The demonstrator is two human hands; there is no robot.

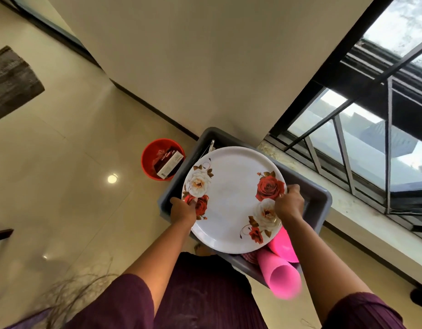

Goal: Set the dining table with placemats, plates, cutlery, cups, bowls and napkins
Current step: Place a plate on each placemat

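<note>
Both hands are gripping a white rose-patterned plate (231,198) over a grey tub (316,200): the left hand (182,210) is curling round its left rim, the right hand (289,203) is clamping its right rim. A rolled pink placemat (280,274) is sticking out of the tub's near end. A red bucket (149,160) is sitting on the floor beside it.

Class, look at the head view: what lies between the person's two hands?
The floral plate spans the whole stretch between the left hand and right hand, each gripping a rim, above the grey tub.
</note>
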